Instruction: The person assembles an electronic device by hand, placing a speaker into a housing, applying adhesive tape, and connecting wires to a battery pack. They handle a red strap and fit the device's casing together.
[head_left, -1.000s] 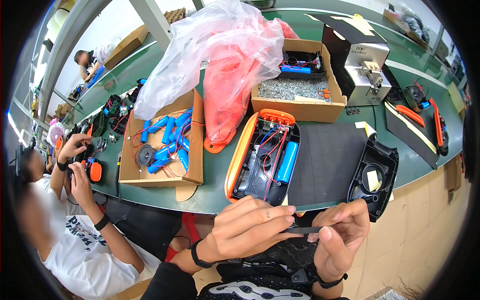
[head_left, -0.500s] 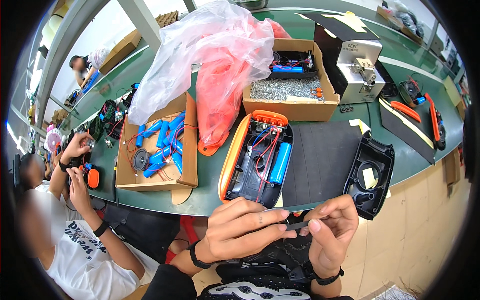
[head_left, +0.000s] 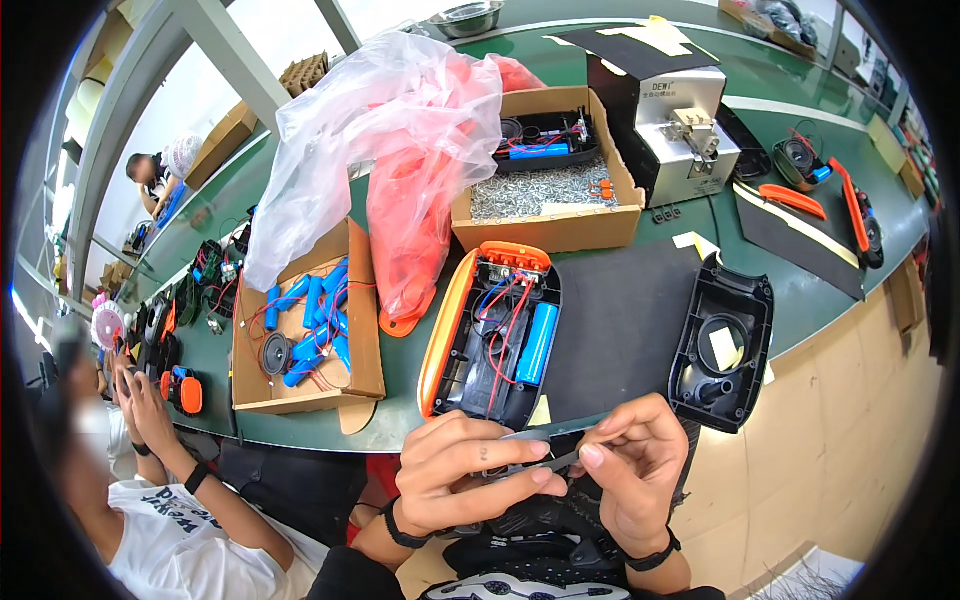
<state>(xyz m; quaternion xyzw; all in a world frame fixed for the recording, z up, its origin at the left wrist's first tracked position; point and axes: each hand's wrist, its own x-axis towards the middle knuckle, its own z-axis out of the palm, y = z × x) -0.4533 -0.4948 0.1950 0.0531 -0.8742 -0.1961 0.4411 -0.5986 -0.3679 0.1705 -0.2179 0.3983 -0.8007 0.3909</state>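
Note:
Between my hands, just in front of the table edge, a narrow dark strip (head_left: pixel 560 462) is stretched. My left hand (head_left: pixel 462 472) pinches its left end between the fingers, and my right hand (head_left: pixel 640 462) grips the other end with thumb and forefinger. Past my left hand lies an orange-and-black housing (head_left: pixel 462 350), its inside facing up, with red and blue wires and a blue cylindrical battery cell (head_left: pixel 537 343). A black cover shell (head_left: pixel 722 345) with a round opening and a pale yellow paper piece rests beyond my right hand. A dark mat (head_left: pixel 622 325) lies between both parts.
At left stands a cardboard box (head_left: pixel 372 345) of blue cells and a speaker. Behind are a plastic bag (head_left: pixel 400 150) of orange parts, a box (head_left: pixel 618 225) of screws, and a metal machine (head_left: pixel 690 140). A co-worker (head_left: pixel 150 420) sits at my left.
My view has shifted slightly, so the table items appear moved. Both hands still hold the strip, their fingers a little repositioned. The co-worker's hands have come closer together.

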